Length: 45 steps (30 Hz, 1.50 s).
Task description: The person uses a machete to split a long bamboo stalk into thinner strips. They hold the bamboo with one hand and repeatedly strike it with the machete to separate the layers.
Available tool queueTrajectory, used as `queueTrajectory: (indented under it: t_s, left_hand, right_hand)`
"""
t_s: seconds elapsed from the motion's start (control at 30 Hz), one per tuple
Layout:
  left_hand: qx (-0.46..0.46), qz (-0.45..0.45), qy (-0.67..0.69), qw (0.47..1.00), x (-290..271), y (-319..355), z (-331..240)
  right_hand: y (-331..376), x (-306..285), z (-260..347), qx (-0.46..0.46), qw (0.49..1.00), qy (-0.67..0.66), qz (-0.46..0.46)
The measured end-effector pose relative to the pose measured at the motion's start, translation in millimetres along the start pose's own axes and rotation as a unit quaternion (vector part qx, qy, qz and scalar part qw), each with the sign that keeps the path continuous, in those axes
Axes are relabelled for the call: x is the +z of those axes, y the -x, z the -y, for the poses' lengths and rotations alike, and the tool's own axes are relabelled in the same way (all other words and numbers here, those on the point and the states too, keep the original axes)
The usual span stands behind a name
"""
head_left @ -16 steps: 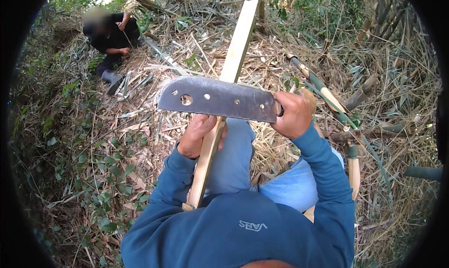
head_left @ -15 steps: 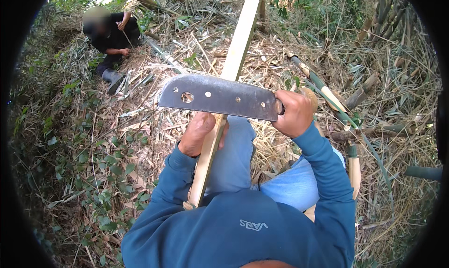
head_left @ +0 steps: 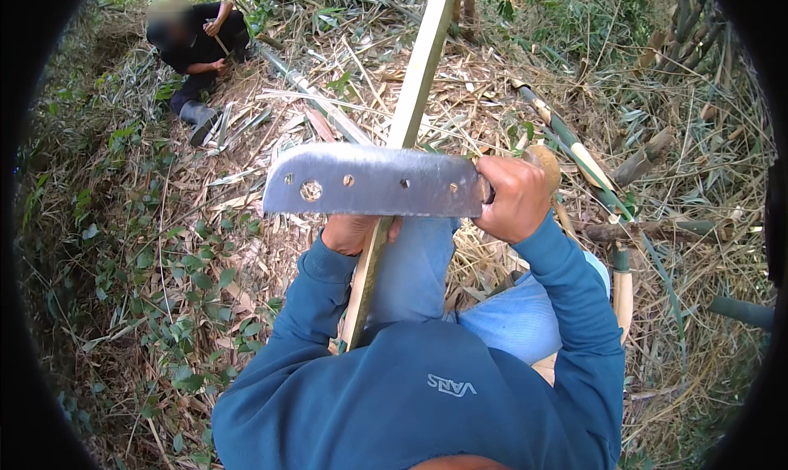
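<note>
A long, pale split-bamboo strip (head_left: 423,68) runs from my chest up past the top edge of the view. My left hand (head_left: 345,233) is closed around its lower part, its fingers partly hidden behind the blade. In my right hand (head_left: 515,197) is a broad machete (head_left: 373,192), held by a wooden handle (head_left: 543,170) that shows past my fist. The wide grey blade, pierced by several holes, lies crosswise over the strip just above my left hand. Blade and strip overlap in view; how deep they touch I cannot tell.
My jeans-clad legs (head_left: 501,322) are below the strip. Cut green bamboo poles (head_left: 566,133) and branches lie to the right. Dry leaves and shavings cover the ground, with leafy plants (head_left: 193,281) at left. Another person (head_left: 193,47) in dark clothes crouches far left, holding a thin stick.
The machete has come slightly nearer my body, its blade turned to catch more light and covering more of my left hand. The strip's top end has passed out of view.
</note>
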<state>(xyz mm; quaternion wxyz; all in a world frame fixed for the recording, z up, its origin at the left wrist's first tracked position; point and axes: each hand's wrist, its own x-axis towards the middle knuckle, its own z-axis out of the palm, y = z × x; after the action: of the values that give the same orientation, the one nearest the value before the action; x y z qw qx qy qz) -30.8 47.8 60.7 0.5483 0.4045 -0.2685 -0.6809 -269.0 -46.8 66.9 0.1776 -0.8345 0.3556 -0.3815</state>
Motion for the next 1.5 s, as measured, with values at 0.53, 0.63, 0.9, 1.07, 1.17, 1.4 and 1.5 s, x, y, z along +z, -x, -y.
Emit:
queueTrajectory:
  t_s: [0.53, 0.63, 0.9, 1.07, 1.17, 1.4, 1.5]
  left_hand:
    - [-0.062, -0.02, -0.183, 0.981, 11, -5, -13]
    - [-0.052, -0.008, -0.184, 0.982, 28, -2, -22]
    - [-0.069, 0.001, -0.193, 0.979, 26, 0, -25]
    - [-0.07, 0.011, -0.207, 0.976, 24, -1, -22]
    - [-0.072, 0.023, -0.213, 0.974, 24, -4, -23]
    - [-0.065, 0.019, -0.215, 0.974, 12, -1, -19]
    - [-0.076, 0.025, -0.224, 0.971, 27, -2, -20]
  right_hand:
    - [-8, -3, -7, -0.021, 0.999, 0.041, 0.013]
    - [-23, -11, -18, 0.082, 0.995, 0.061, -0.017]
    - [-31, -23, -22, 0.076, 0.991, 0.103, -0.04]
    - [-18, -15, -23, 0.011, 0.997, 0.04, -0.061]
    - [-28, -28, -38, 0.056, 0.994, 0.078, -0.05]
    - [-26, -16, -41, 0.025, 0.99, 0.051, -0.13]
    - [-31, -33, -42, 0.093, 0.99, 0.069, -0.084]
